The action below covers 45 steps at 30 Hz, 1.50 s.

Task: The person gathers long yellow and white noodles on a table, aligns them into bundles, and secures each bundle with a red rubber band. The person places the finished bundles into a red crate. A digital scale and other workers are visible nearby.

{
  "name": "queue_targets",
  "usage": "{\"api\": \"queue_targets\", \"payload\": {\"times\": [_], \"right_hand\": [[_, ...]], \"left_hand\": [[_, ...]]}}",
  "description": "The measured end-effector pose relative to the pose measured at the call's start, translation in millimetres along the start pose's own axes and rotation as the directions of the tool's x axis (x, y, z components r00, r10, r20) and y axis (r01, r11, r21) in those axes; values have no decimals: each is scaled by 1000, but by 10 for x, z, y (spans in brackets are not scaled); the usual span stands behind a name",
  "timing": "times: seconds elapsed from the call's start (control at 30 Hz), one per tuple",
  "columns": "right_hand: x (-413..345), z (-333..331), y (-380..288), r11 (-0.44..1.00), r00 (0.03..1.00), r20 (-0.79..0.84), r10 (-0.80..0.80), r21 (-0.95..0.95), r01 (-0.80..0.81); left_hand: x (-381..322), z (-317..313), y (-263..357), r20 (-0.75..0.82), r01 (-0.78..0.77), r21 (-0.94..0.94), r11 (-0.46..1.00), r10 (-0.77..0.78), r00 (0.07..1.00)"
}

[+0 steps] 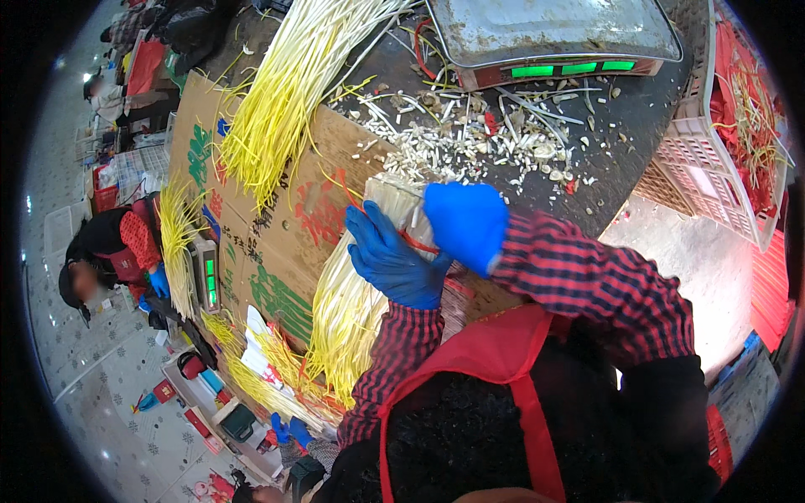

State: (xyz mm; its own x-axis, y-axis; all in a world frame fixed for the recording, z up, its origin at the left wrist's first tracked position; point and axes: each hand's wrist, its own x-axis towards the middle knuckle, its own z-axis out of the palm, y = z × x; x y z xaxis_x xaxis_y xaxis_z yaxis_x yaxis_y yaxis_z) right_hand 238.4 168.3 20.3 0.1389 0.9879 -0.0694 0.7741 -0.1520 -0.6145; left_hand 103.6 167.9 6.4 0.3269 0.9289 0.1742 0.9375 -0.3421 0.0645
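Note:
A bundle of white and yellow garlic chives (348, 302) lies in front of me on printed cardboard, with red ties around its pale cut end. My left hand (399, 258), in a blue glove, lies over the bundle near a red tie, fingers spread across it. At the cut end is my right hand (466, 225), its blue glove curled; a thin edge, perhaps a blade, shows beside it, but what it grips is hidden. A loose pile of the same chives (283, 100) lies farther off on the cardboard. White stem trimmings (440, 148) are scattered just beyond my hands.
A metal-topped weighing scale (553, 31) with green displays stands at the far edge. Plastic crates (710, 170) are at the right. Another scale (207, 276) and more chives (179, 251) are on the left, near a co-worker (113, 251). Another person's gloved hands (291, 430) are lower left.

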Motion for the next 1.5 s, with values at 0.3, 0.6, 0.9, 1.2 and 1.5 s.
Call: {"api": "queue_targets", "payload": {"times": [0.3, 0.6, 0.9, 1.2, 1.5], "right_hand": [[-520, 10, 215, 997, 999, -18, 38, -71, -39], [-811, 326, 398, 996, 995, -33, 91, 19, -90], [-1653, -66, 793, 973, 962, 147, 229, -5, -231], [-612, -57, 461, 995, 987, -157, 27, 103, -11], [-528, -163, 500, 989, 989, -128, -73, 115, 88]], "left_hand": [[30, -2, 1, -37, -35, 30, 999, 36, 999], [-16, 43, 10, -64, -31, 125, 992, 39, 997], [32, -27, -59, -124, -126, 51, 991, 132, 983], [593, -219, -696, 277, 22, -370, 929, 87, 957], [-123, -399, -142, -61, -104, -75, 992, 100, 993]]}}
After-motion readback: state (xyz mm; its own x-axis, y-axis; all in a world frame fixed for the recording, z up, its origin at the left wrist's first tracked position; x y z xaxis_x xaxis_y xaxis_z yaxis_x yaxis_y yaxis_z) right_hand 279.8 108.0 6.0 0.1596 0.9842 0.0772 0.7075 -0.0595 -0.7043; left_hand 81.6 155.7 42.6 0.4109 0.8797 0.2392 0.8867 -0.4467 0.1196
